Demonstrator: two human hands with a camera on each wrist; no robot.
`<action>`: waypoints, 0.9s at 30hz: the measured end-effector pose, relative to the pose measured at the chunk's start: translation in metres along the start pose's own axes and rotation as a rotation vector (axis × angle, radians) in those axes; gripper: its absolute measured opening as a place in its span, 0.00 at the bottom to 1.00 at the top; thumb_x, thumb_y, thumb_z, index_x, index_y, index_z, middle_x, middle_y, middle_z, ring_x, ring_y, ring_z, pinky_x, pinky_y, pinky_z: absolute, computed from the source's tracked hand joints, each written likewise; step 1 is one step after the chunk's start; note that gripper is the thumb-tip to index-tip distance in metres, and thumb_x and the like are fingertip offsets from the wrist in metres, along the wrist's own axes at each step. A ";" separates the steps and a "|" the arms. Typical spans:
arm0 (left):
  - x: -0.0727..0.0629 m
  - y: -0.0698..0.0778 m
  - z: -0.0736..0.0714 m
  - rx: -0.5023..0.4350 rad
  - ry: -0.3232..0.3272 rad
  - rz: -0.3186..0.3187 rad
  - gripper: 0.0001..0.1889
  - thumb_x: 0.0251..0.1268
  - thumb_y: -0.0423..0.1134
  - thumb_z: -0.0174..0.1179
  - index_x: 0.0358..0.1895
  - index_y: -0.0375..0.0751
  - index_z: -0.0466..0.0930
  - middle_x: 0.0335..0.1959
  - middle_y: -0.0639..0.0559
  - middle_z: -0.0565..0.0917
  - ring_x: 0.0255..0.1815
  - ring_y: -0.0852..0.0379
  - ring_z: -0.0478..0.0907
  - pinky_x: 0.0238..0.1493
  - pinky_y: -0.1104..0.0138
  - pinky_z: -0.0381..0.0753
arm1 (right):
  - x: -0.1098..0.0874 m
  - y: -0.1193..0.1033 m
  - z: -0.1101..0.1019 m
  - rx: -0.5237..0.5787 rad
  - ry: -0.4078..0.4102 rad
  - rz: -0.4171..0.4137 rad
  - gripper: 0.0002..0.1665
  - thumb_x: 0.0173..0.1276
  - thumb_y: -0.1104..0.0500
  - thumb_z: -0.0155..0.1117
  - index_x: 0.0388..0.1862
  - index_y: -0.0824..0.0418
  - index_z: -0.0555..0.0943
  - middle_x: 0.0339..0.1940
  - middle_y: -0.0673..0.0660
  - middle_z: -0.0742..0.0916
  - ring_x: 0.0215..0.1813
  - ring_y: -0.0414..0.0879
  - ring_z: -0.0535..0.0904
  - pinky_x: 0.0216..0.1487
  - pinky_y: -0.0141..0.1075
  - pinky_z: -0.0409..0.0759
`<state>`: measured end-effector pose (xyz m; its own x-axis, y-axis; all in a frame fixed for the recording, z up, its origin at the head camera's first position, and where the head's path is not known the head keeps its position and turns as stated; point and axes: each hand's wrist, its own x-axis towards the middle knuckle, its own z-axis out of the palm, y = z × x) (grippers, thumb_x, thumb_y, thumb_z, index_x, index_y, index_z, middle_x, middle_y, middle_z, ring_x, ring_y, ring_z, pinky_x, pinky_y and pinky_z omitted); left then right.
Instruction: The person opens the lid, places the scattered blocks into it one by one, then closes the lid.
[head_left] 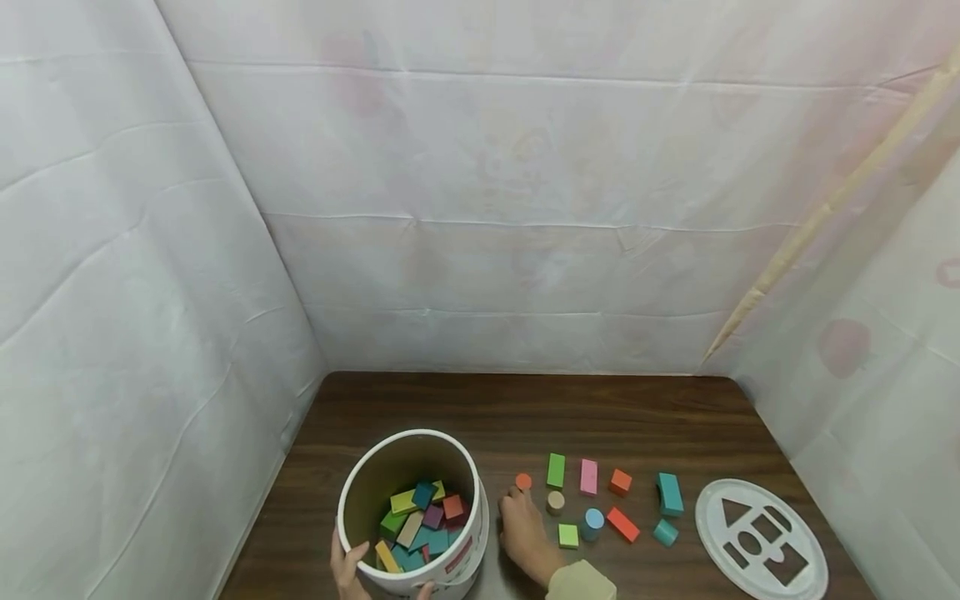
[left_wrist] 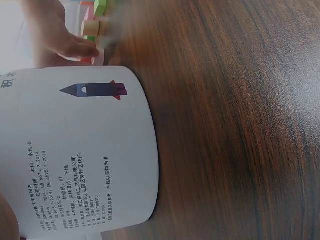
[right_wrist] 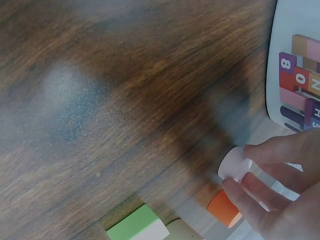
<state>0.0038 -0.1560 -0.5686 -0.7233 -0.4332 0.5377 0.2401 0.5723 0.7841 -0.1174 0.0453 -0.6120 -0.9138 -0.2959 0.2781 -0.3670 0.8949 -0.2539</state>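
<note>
My left hand [head_left: 347, 567] holds the near left side of a white bucket [head_left: 408, 433], whose printed wall [left_wrist: 75, 150] fills much of the left wrist view. Inside the bucket lie several coloured wooden blocks [head_left: 412, 533]. Just right of it, my right hand [head_left: 522, 531] reaches down to the table. In the right wrist view, its thumb and fingers pinch a pale pink cylinder block [right_wrist: 234, 164], which the hand hides in the head view. An orange cylinder block [head_left: 523, 481] stands right by the fingertips.
Right of my right hand, several blocks lie spread on the dark wood table [head_left: 600, 408], among them a green block [head_left: 556, 471], a pink block [head_left: 588, 477] and a blue cylinder [head_left: 592, 523]. A white lid [head_left: 757, 542] with shaped holes lies farther right. White sheets [head_left: 480, 250] enclose the table.
</note>
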 end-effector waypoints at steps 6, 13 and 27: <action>0.001 0.001 0.000 -0.022 -0.011 -0.014 0.56 0.14 0.41 0.83 0.60 0.39 0.59 0.72 0.34 0.47 0.63 0.30 0.54 0.46 0.33 0.69 | 0.000 0.001 -0.001 0.020 -0.042 0.022 0.12 0.35 0.75 0.65 0.19 0.61 0.79 0.23 0.53 0.76 0.30 0.52 0.74 0.26 0.41 0.78; 0.000 0.002 0.000 -0.022 -0.012 -0.015 0.57 0.15 0.40 0.83 0.61 0.39 0.58 0.72 0.34 0.47 0.63 0.29 0.55 0.46 0.34 0.70 | -0.001 0.002 -0.002 0.026 -0.056 0.020 0.12 0.35 0.75 0.65 0.18 0.61 0.79 0.22 0.53 0.76 0.28 0.51 0.75 0.27 0.41 0.78; 0.000 0.002 0.001 -0.021 -0.007 -0.016 0.57 0.15 0.40 0.83 0.61 0.40 0.58 0.72 0.34 0.48 0.62 0.29 0.55 0.46 0.33 0.70 | -0.001 0.005 -0.007 0.068 -0.033 -0.019 0.13 0.34 0.75 0.63 0.14 0.59 0.76 0.18 0.51 0.75 0.21 0.45 0.74 0.21 0.38 0.74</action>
<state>0.0036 -0.1543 -0.5673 -0.7315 -0.4377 0.5228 0.2417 0.5505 0.7991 -0.1170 0.0528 -0.6074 -0.9115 -0.3240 0.2534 -0.3940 0.8648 -0.3113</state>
